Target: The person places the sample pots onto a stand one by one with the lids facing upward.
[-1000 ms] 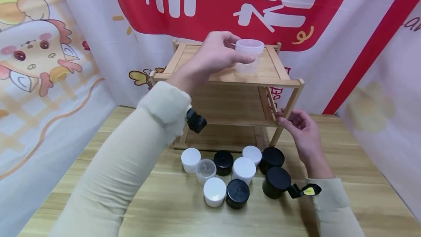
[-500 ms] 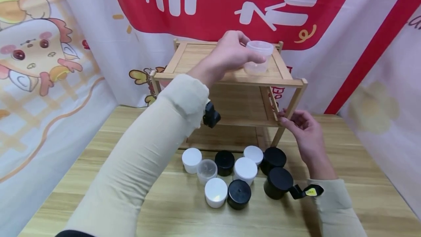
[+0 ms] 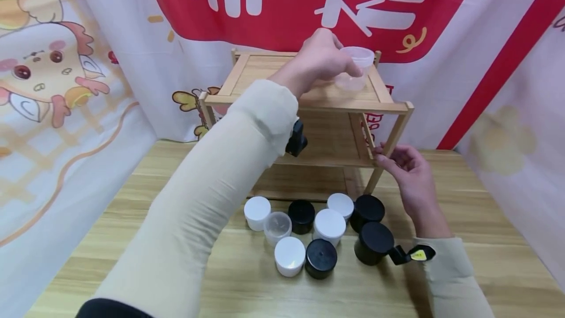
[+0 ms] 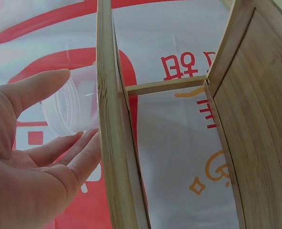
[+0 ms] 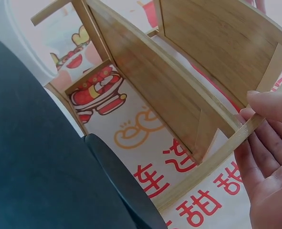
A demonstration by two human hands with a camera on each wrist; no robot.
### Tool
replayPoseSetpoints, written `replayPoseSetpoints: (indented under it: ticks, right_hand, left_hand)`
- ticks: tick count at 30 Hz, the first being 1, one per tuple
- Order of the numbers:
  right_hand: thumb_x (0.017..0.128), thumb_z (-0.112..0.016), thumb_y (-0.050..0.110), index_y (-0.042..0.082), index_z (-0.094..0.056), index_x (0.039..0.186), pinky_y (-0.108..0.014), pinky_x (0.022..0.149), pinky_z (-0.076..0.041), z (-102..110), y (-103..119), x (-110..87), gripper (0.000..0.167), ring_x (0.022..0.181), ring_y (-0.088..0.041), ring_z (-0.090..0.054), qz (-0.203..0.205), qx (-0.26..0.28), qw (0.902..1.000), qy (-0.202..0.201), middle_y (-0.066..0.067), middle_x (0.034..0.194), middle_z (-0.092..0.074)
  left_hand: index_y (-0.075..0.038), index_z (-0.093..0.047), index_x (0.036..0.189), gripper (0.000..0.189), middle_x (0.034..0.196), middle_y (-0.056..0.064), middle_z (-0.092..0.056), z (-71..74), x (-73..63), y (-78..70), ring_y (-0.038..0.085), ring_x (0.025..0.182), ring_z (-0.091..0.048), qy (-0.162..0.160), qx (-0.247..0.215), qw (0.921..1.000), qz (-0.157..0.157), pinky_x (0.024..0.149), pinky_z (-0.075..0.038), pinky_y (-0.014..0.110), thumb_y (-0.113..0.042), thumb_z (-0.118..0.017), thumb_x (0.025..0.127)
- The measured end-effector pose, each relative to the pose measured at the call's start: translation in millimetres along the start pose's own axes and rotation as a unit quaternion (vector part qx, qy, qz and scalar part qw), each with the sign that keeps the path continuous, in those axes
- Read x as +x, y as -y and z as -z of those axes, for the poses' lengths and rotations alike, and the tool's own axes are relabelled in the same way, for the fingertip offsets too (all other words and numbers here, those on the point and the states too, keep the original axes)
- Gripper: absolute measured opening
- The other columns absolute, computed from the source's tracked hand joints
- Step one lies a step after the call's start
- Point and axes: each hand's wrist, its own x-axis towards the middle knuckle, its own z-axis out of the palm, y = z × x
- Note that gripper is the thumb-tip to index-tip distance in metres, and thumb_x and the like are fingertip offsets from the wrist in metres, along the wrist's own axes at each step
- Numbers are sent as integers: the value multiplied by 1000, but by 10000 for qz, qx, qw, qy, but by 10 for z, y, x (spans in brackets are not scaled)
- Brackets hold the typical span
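My left hand [image 3: 324,57] pinches a clear plastic jar [image 3: 361,58] between thumb and fingers, at the right part of the wooden rack's top shelf [image 3: 260,70]. In the left wrist view, the rack's edge hides the base of that jar [image 4: 81,102], so I cannot tell whether it touches the shelf. Lower right, my right hand [image 3: 413,178] grips the rack's front right post [image 3: 396,134] with thumb and fingertips. The right wrist view has the thumb [image 5: 269,102] lying on the wooden bar.
On the wooden table [image 3: 247,283], in front of the rack, stand several white-lidded jars [image 3: 289,255], several black jars [image 3: 321,257] and another clear jar [image 3: 277,227]. A black jar [image 3: 373,242] is close to the right wrist camera. Printed cloth [image 3: 273,28] hangs behind.
My left hand has carried the clear jar rightward and farther back over the top shelf. The right hand keeps its grip on the post.
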Motion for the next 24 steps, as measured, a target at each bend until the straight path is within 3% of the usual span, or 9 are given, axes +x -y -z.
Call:
replayPoseSetpoints:
  ticks: [5,9,13,24]
  right_hand:
    - [98,-81,13,9,-70,127,-14,97,-56,-15,-1,-5,32,115,-10,-70,87,44,10000,8,7,125,-78]
    - [98,-80,15,7,-68,129,-14,98,-56,-68,17,3,34,117,-9,-71,100,-2,9999,58,7,124,-78]
    - [98,-80,16,6,-67,131,-14,98,-56,-125,41,14,36,118,-10,-70,62,-81,9999,124,9,121,-78]
    - [98,-80,14,6,-67,129,-14,98,-56,-96,54,-31,34,118,-9,-70,-3,41,9999,115,8,124,-77]
  left_hand:
    - [-14,-56,89,32,106,-1,-62,-11,102,-37,11,109,-59,-6,-225,9997,89,91,-55,27,-30,-83,95]
    - [-17,-63,108,29,124,-4,-64,34,162,-71,12,118,-60,-24,-251,9994,249,96,-57,23,-30,-84,93]
    - [-22,-56,139,58,144,-8,-58,87,202,-100,14,125,-58,-33,-295,9985,467,98,-58,21,-31,-87,91]
    - [-29,-42,150,74,144,-9,-55,45,312,-149,13,122,-57,-83,-540,9965,629,98,-58,21,-28,-87,91]
